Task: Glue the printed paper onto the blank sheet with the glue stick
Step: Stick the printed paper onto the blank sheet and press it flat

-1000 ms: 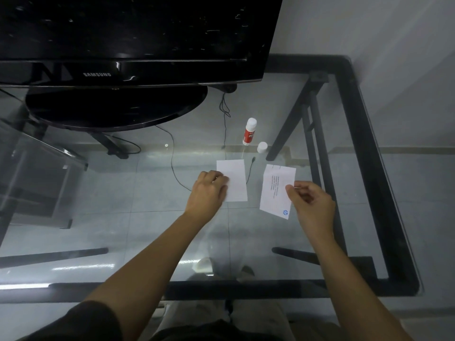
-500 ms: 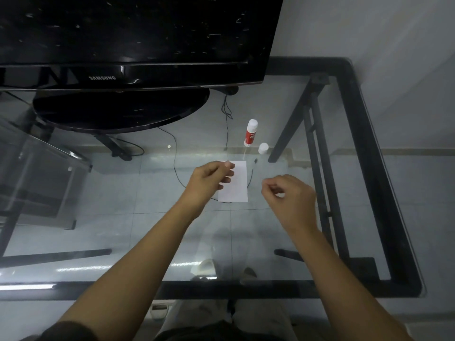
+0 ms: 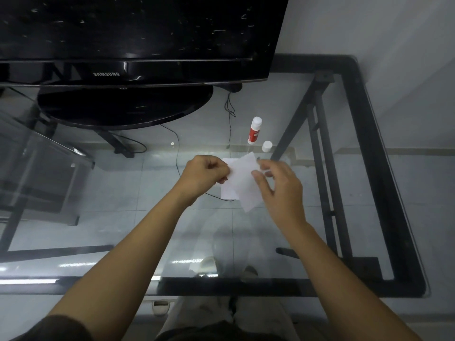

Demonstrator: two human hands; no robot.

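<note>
The printed paper [image 3: 245, 185] is face down, its white back up, held tilted just above the blank sheet [image 3: 227, 191], which lies flat on the glass table [image 3: 384, 183]. My left hand [image 3: 205, 173] pinches the paper's left corner. My right hand [image 3: 278, 190] grips its right edge between thumb and fingers. Only the blank sheet's left and lower part shows under the paper. The red and white glue stick [image 3: 254, 130] stands upright behind the papers, with its white cap [image 3: 267, 146] beside it to the right.
A black television [image 3: 138, 35] on an oval base [image 3: 123, 107] fills the back left of the table. Thin cables [image 3: 230, 107] run under the glass. The table's black frame rims the right and front edges. My legs and feet show through the glass.
The printed paper left the table at the right, got turned face down and moved left over the blank sheet. My left hand lifted off the blank sheet and now pinches the paper.
</note>
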